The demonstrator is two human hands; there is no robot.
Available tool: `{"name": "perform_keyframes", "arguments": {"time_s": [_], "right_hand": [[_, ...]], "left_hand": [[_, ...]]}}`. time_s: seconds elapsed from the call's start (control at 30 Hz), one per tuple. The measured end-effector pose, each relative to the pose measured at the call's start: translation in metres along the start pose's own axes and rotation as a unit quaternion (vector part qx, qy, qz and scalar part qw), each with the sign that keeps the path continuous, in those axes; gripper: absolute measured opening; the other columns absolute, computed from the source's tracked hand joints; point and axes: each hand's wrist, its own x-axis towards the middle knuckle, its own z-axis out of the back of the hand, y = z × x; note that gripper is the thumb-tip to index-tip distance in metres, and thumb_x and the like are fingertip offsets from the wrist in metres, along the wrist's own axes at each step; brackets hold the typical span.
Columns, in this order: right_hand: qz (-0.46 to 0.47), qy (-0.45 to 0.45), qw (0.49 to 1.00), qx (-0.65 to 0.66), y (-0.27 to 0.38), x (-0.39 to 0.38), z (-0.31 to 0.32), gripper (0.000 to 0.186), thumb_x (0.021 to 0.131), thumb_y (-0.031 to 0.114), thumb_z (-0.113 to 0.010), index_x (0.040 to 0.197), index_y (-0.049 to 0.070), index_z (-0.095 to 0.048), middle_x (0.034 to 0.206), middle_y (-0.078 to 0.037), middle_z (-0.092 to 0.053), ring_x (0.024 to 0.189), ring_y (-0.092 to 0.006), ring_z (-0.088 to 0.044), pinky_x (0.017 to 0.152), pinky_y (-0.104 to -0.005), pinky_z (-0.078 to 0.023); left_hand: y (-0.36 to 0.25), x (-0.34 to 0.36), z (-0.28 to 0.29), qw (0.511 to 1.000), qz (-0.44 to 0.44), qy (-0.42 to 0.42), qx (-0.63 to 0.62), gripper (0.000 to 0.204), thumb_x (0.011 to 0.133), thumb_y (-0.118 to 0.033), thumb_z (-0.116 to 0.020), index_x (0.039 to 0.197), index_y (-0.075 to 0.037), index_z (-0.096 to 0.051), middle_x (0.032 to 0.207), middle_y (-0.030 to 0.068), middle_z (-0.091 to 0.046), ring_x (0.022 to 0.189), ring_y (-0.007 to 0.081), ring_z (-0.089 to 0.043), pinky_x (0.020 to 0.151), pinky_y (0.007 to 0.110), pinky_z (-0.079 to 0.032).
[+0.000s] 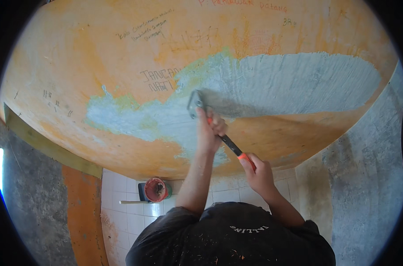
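My left hand (211, 128) is closed round the upper shaft of a long-handled scraper (229, 144) with a black and orange handle. Lower down, my right hand (259, 175) grips the orange end of the same handle. The tool's head (195, 103) is blurred by motion and lies against the wall, over a bare pale grey-blue patch (308, 84). Around that patch the wall (121, 57) carries orange paint, with yellow-green remnants along the patch's ragged edges. The scraper slants from upper left to lower right.
A red bucket (156, 188) stands on the white tiled floor (226, 196) at the wall's foot. Next to it lies a dark flat object with a pale stick-like handle (132, 202). Grey walls rise at the far left (30, 195) and right (370, 164). Handwriting marks the orange paint.
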Motion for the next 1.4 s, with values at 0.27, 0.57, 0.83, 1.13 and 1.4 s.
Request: {"name": "perform_keyframes", "arguments": {"time_s": [0.27,0.57,0.83,1.13,1.4], "right_hand": [[-0.170,0.123,0.906,0.367,-0.075,-0.059,0.044,0.034,0.100,0.023,-0.054,0.126,0.001,-0.052,0.065,0.002,-0.049,0.049,-0.0048,-0.043,0.044,-0.0228,-0.034],[-0.157,0.088,0.923,0.341,-0.105,-0.047,0.022,0.034,0.100,0.021,-0.053,0.128,0.002,-0.051,0.065,0.003,-0.047,0.051,-0.0042,-0.040,0.046,-0.0214,-0.033],[-0.054,0.034,0.982,0.177,-0.093,-0.046,0.046,0.030,0.096,0.018,-0.055,0.120,0.000,-0.057,0.063,-0.002,-0.047,0.055,-0.0082,-0.043,0.051,-0.0277,-0.036],[0.026,0.010,0.991,0.127,-0.081,-0.034,0.033,0.031,0.097,0.021,-0.057,0.120,0.001,-0.058,0.064,-0.003,-0.050,0.054,-0.0091,-0.045,0.050,-0.0278,-0.037],[0.006,0.010,0.996,0.089,-0.048,-0.029,0.016,0.028,0.097,0.019,-0.057,0.117,0.000,-0.060,0.065,-0.002,-0.052,0.058,-0.0082,-0.047,0.054,-0.0252,-0.039]], "left_hand": [[0.072,-0.020,-0.017,0.988,0.137,0.064,0.018,0.040,0.103,-0.052,-0.033,0.093,-0.014,-0.043,0.063,-0.0032,-0.032,0.053,0.0103,-0.033,0.054,0.027,-0.032],[0.084,-0.010,-0.010,0.993,0.104,0.033,0.055,0.041,0.103,-0.053,-0.033,0.097,-0.014,-0.044,0.062,-0.0035,-0.031,0.053,0.0100,-0.033,0.052,0.028,-0.032],[0.090,-0.011,-0.027,0.995,0.103,0.003,0.004,0.045,0.100,-0.059,-0.034,0.096,-0.016,-0.045,0.058,-0.0060,-0.027,0.047,0.0077,-0.027,0.047,0.024,-0.026],[0.073,-0.009,-0.022,0.998,0.052,-0.028,0.022,0.045,0.100,-0.058,-0.032,0.094,-0.015,-0.044,0.058,-0.0062,-0.028,0.046,0.0062,-0.027,0.046,0.024,-0.027],[0.046,-0.009,-0.002,0.999,0.020,0.009,0.035,0.044,0.100,-0.058,-0.035,0.098,-0.015,-0.045,0.060,-0.0063,-0.031,0.047,0.0067,-0.029,0.047,0.025,-0.027]]}}
